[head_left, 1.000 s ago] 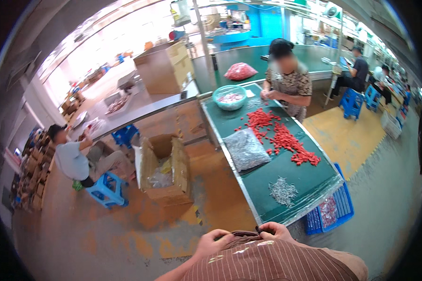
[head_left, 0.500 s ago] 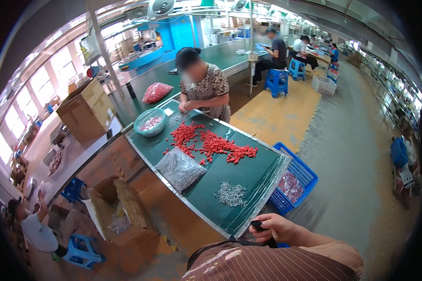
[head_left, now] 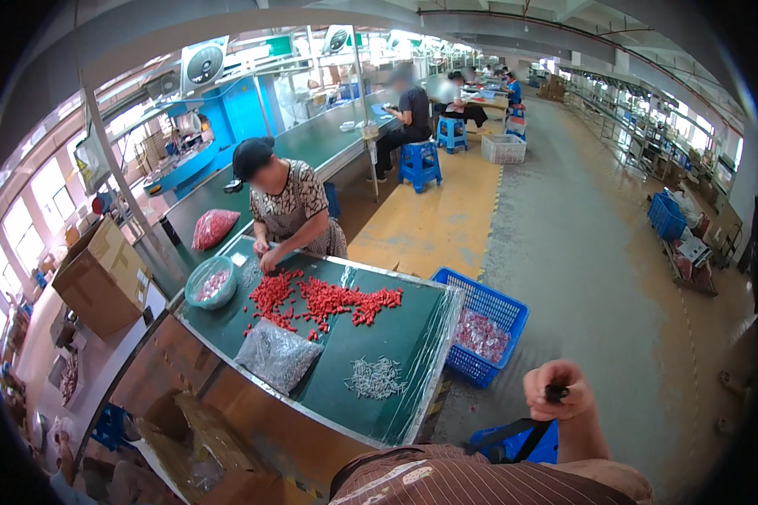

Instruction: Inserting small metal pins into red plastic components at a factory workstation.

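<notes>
My right hand (head_left: 569,391) is raised at the lower right, its fingers wrapped round a small dark piece joined to a black strap (head_left: 531,440). The strap runs down toward my striped brown clothing; what the dark piece is I cannot make out. My left hand is out of view. Nearest is the green-topped table (head_left: 366,341), bearing a heap of grey screw-like pieces (head_left: 376,378), a clear bag of small metallic pieces (head_left: 278,355) and many small red parts (head_left: 345,300). Across the table a co-worker (head_left: 299,202) reaches with one hand to the red parts.
A blue basket (head_left: 501,305) with reddish-clear bags stands by the table's right end. Below the strap is a blue plastic thing (head_left: 543,446). A teal bowl (head_left: 199,271) sits on the table's far left, an open carton (head_left: 173,433) on the floor. People sit on blue stools (head_left: 419,164) farther back.
My right hand has moved right and up, away from the table corner, drawing the strap out. The view has swung to the right. The co-worker's hand has moved down to the red parts.
</notes>
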